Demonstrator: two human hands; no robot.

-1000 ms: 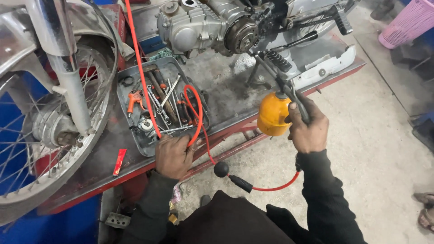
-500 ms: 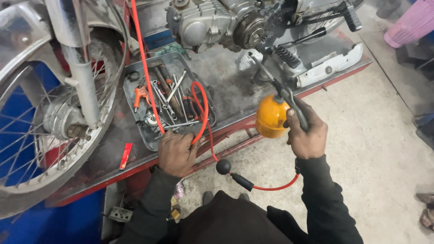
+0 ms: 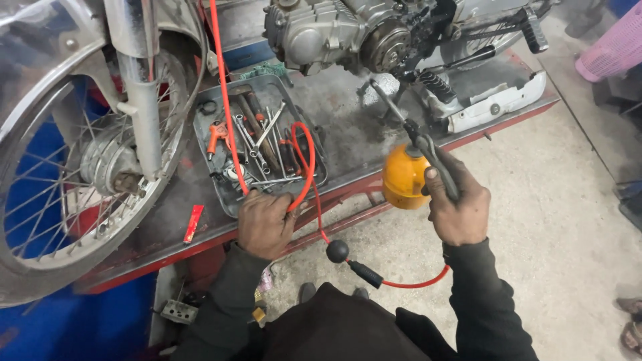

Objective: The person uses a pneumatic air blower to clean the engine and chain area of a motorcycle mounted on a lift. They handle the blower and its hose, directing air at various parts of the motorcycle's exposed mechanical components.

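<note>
The right hand [image 3: 457,204] is closed around the dark metal lever handle of an orange, round-bodied metal oil can [image 3: 403,176], fingers wrapped tight and thumb pressed against the handle. The can hangs in the air just off the near edge of the red-framed, grey-topped metal work stand [image 3: 348,134], to the right of centre, and its long thin spout slants up and left toward the far side, ending near the silver motorcycle engine [image 3: 334,30] that sits on the stand.

The left hand [image 3: 265,222] rests at the stand's near edge, fingers curled shut on a thin orange-red rubber hose [image 3: 304,164]. The hose loops up over the grey metal tool tray [image 3: 200,120] just beyond the knuckles, then drops off the edge and runs right, past a black ball-shaped knob [image 3: 337,251] and a black sleeve fitting, toward the right sleeve. The tray holds spanners, screwdrivers and an orange-handled tool (a crowded heap, hard to sort one from another).

On the left stands the spoked front wheel [image 3: 73,180] of the motorcycle with its chrome fork. A small flat red strip [image 3: 194,223] lies on the stand near the wheel. A pink plastic basket [image 3: 612,50] sits at the far right on the concrete floor.
</note>
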